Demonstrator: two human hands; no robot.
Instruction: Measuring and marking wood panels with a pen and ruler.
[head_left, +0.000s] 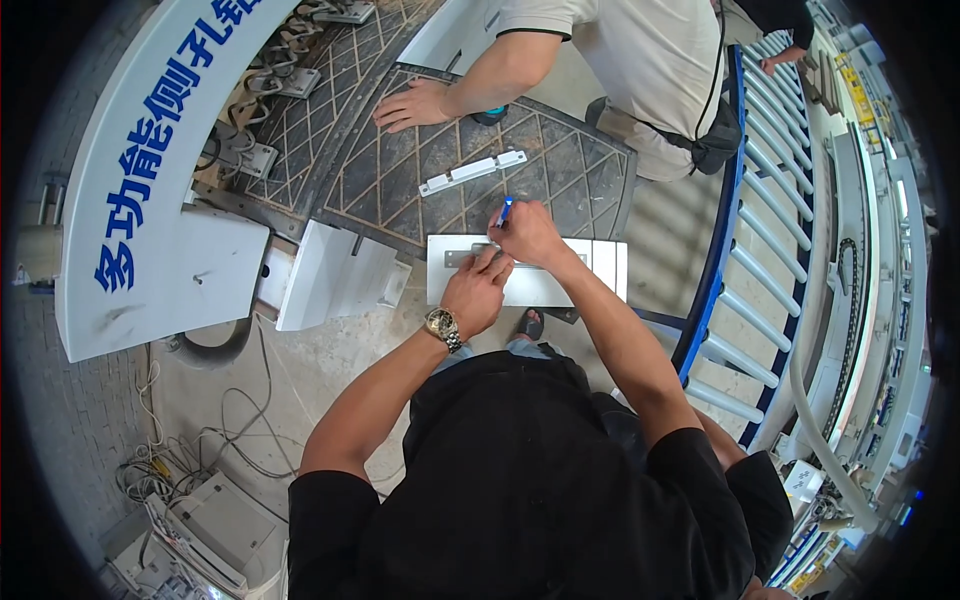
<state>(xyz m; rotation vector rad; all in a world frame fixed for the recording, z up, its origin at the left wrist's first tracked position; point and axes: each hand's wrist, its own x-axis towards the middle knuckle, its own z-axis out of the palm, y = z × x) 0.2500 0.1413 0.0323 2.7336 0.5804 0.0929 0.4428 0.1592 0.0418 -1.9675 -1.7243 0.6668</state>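
Note:
A white board (pixel 535 288) lies in front of me, across the near edge of the dark work table. On it rests a flat grey metal plate (pixel 457 258), partly covered by my hands. My left hand (pixel 476 292), with a watch at the wrist, has its bent fingers pressed on this plate. Just beyond and to the right, my right hand (pixel 532 236) grips a blue pen (pixel 505 211), its lower end near the left fingertips. The pen's tip is hidden by the fingers. A white bar with tabs (pixel 473 173) lies farther off on the table, apart from both hands.
Across the black, criss-crossed table top (pixel 390 190) another person's hand (pixel 415 105) leans flat. A roller conveyor (pixel 765 230) runs along the right. White machine housing (pixel 225 265) stands at the left, with loose cables (pixel 235 420) on the floor below it.

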